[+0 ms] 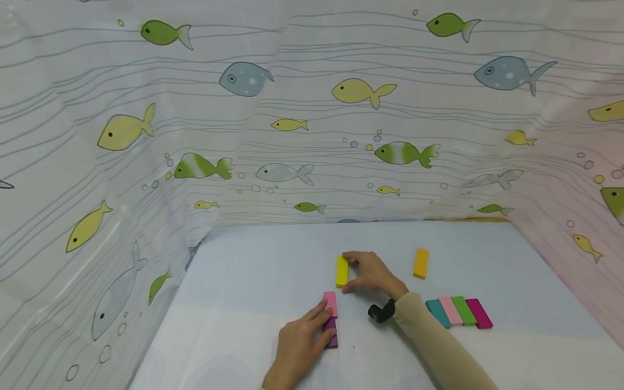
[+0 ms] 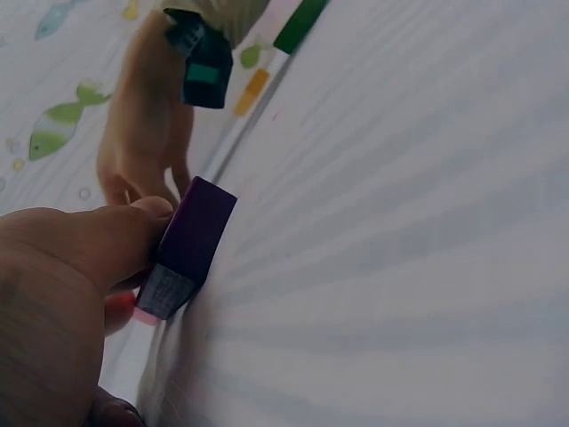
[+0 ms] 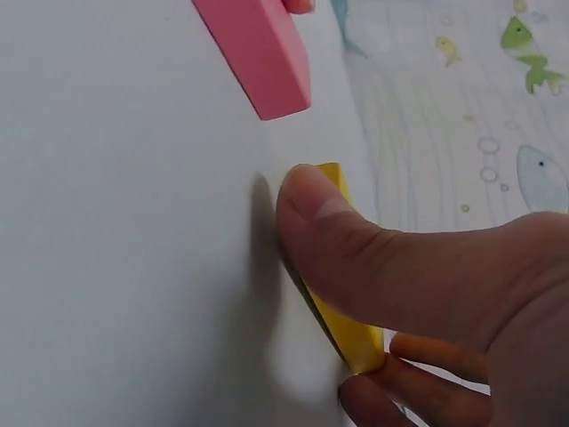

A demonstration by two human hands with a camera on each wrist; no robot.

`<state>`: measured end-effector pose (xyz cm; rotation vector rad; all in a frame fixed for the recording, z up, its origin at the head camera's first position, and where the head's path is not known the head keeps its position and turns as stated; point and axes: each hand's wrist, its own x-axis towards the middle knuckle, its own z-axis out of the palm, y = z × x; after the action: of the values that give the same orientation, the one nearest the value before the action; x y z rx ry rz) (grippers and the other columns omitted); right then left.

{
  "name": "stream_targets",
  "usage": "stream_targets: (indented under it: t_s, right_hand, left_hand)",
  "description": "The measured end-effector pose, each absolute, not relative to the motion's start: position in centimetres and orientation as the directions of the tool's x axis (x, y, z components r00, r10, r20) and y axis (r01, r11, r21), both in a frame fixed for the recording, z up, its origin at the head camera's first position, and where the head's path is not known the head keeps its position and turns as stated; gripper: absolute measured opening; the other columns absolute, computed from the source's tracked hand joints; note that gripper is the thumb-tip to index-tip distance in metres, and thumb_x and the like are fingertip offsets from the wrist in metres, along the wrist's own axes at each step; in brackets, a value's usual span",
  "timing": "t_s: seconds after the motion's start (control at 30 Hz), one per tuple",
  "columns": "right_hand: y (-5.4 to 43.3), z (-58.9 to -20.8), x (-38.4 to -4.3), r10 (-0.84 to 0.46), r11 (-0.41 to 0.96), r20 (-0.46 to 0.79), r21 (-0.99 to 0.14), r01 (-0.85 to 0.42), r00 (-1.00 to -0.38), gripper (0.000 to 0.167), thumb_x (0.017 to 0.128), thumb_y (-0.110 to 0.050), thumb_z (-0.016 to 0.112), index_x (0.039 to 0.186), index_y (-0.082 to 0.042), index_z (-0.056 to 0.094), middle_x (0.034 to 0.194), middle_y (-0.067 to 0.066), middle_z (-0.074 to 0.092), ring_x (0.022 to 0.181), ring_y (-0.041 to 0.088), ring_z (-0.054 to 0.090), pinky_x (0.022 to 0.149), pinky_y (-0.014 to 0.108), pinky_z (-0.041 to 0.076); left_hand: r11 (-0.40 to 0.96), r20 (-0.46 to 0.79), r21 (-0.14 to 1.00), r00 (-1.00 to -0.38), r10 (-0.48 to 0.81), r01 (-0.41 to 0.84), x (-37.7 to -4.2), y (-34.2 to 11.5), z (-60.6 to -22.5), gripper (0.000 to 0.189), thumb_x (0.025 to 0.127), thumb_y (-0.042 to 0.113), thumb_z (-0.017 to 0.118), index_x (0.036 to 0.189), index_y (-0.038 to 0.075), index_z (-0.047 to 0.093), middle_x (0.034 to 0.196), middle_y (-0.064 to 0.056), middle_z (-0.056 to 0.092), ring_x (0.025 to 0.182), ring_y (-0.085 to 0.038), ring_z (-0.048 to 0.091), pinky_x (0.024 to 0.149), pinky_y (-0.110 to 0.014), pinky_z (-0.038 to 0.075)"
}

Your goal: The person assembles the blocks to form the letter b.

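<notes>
A purple block (image 1: 330, 332) and a pink block (image 1: 330, 304) lie end to end on the table. My left hand (image 1: 299, 344) holds this pair, thumb along the purple block (image 2: 194, 236) and fingertips over the pink one. Just beyond them is a yellow block (image 1: 342, 271), in line with the pair but apart from it. My right hand (image 1: 372, 272) pinches the yellow block (image 3: 351, 334); its thumb is near the end facing the pink block (image 3: 262, 62), with the other fingers around the far end.
An orange block (image 1: 421, 264) lies alone beyond my right wrist. Beside my right sleeve, a teal block (image 1: 437, 314), a light pink block (image 1: 450, 311), a green block (image 1: 463, 311) and a magenta block (image 1: 479, 313) form a row. Fish-patterned curtains (image 1: 331, 146) surround the table (image 1: 253, 271).
</notes>
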<state>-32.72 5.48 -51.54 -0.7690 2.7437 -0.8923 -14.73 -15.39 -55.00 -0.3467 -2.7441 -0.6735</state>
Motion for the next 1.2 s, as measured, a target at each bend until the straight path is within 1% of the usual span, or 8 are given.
stream_targets:
  t_s: [0.17, 0.4, 0.57, 0.77, 1.0, 1.1, 1.2]
  right_hand:
    - [4.9, -51.6, -33.2, -0.513, 0.689, -0.008, -0.599, -0.407, -0.858, 0.092, 0.066, -0.034, 0.103, 0.147, -0.016, 0.063, 0.137, 0.007, 0.071, 0.116, 0.024, 0.066, 0.106, 0.05, 0.054]
    - [4.2, -51.2, -33.4, -0.494, 0.676, -0.023, -0.639, -0.367, -0.869, 0.089, 0.064, -0.031, 0.104, 0.144, -0.018, 0.066, 0.141, 0.005, 0.069, 0.113, 0.023, 0.066, 0.099, 0.045, 0.058]
    - [3.9, -51.7, -32.9, -0.495, 0.666, -0.03, -0.655, -0.358, -0.868, 0.091, 0.064, -0.031, 0.104, 0.145, -0.019, 0.065, 0.143, 0.004, 0.069, 0.113, 0.022, 0.066, 0.101, 0.047, 0.057]
    - [3.5, -51.8, -32.5, -0.527, 0.652, -0.006, -0.644, -0.4, -0.85, 0.091, 0.064, -0.031, 0.104, 0.145, -0.017, 0.065, 0.145, 0.004, 0.067, 0.112, 0.022, 0.066, 0.1, 0.045, 0.057]
    - [3.5, -51.9, -32.5, -0.57, 0.628, -0.011, -0.651, -0.426, -0.822, 0.091, 0.068, -0.032, 0.102, 0.148, -0.015, 0.063, 0.148, 0.006, 0.066, 0.113, 0.023, 0.066, 0.1, 0.045, 0.057]
    - [3.8, -51.9, -32.7, -0.591, 0.612, -0.022, -0.663, -0.431, -0.806, 0.086, 0.072, -0.033, 0.1, 0.148, -0.017, 0.063, 0.148, 0.005, 0.066, 0.113, 0.022, 0.065, 0.1, 0.045, 0.057]
    - [4.0, -51.9, -32.8, -0.603, 0.595, -0.028, -0.681, -0.426, -0.797, 0.078, 0.079, -0.033, 0.096, 0.148, -0.018, 0.064, 0.146, 0.005, 0.066, 0.113, 0.022, 0.066, 0.101, 0.046, 0.057]
  left_hand:
    - [0.865, 0.317, 0.411, -0.935, 0.16, 0.287, -14.7, -15.3, -54.7, 0.043, 0.094, 0.041, 0.08, 0.132, 0.022, 0.076, 0.147, 0.005, 0.067, 0.112, -0.023, 0.077, 0.08, -0.033, 0.063]
    - [0.861, 0.356, 0.401, -0.919, 0.17, 0.314, -14.9, -15.5, -54.6, 0.042, 0.093, 0.04, 0.08, 0.131, 0.021, 0.077, 0.144, 0.003, 0.069, 0.104, -0.023, 0.079, 0.072, -0.026, 0.061]
    - [0.858, 0.352, 0.404, -0.92, 0.173, 0.316, -14.7, -15.4, -54.6, 0.042, 0.093, 0.039, 0.081, 0.13, 0.02, 0.078, 0.144, 0.003, 0.07, 0.107, -0.023, 0.079, 0.072, -0.028, 0.061]
    - [0.861, 0.326, 0.415, -0.931, 0.162, 0.295, -14.7, -15.4, -54.5, 0.043, 0.094, 0.04, 0.08, 0.132, 0.02, 0.076, 0.145, 0.004, 0.069, 0.11, -0.023, 0.078, 0.075, -0.03, 0.062]
    - [0.866, 0.308, 0.415, -0.939, 0.153, 0.278, -14.7, -15.3, -54.6, 0.044, 0.094, 0.041, 0.08, 0.133, 0.021, 0.076, 0.146, 0.004, 0.068, 0.113, -0.023, 0.077, 0.078, -0.036, 0.064]
    - [0.863, 0.305, 0.421, -0.94, 0.154, 0.278, -14.7, -15.2, -54.6, 0.044, 0.094, 0.04, 0.08, 0.133, 0.021, 0.076, 0.147, 0.004, 0.067, 0.114, -0.023, 0.076, 0.08, -0.038, 0.064]
    - [0.861, 0.309, 0.422, -0.938, 0.156, 0.283, -14.7, -15.2, -54.6, 0.044, 0.094, 0.04, 0.08, 0.133, 0.02, 0.076, 0.147, 0.004, 0.067, 0.115, -0.023, 0.076, 0.081, -0.038, 0.064]
